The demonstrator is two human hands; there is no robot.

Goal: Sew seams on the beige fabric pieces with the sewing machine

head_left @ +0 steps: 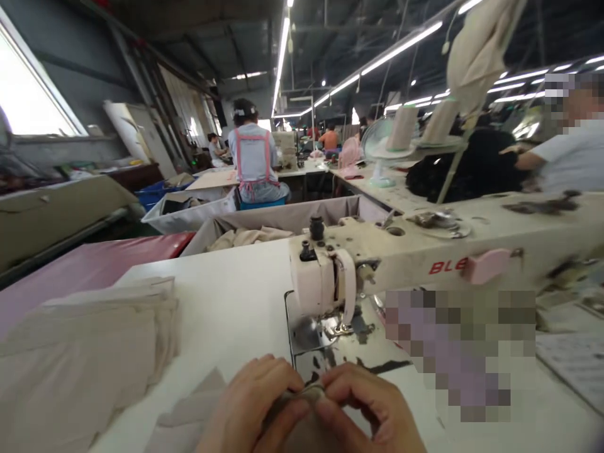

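Note:
Both my hands are at the bottom edge of the head view, close together on a small beige fabric piece [306, 397]. My left hand [252, 406] pinches its left side and my right hand [370, 409] pinches its right side, fingertips nearly touching. The fabric lies on the white table [236, 302] just in front of the sewing machine [425, 251], whose presser foot and needle plate [337, 327] are a short way beyond my fingers. More beige pieces [193, 412] lie under my left wrist.
A stack of beige fabric pieces [85, 352] sits at the left of the table. A grey cloth bin [283, 217] holding fabric stands behind the table. Another person in a blue shirt with pink straps [255, 160] sits ahead, and a person [566, 151] works at the right.

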